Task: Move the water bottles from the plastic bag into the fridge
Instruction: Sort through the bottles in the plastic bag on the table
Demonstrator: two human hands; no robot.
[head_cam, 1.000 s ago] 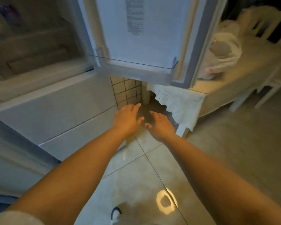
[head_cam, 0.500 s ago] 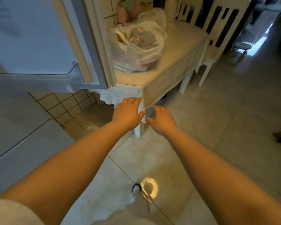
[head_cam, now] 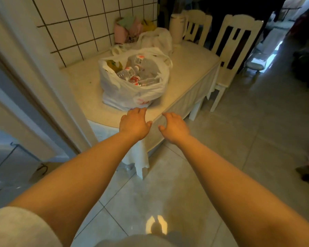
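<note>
Now the plastic bag lies straight ahead of both empty, relaxed hands; left hand is nearer than right hand, with the water bottles lying sideways inside.

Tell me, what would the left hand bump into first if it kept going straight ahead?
Most likely the plastic bag on the table. The left hand reaches forward with its fingertips right at the bag's near side; whether they already touch it is hard to tell. The water bottles lie inside, further on.
</note>
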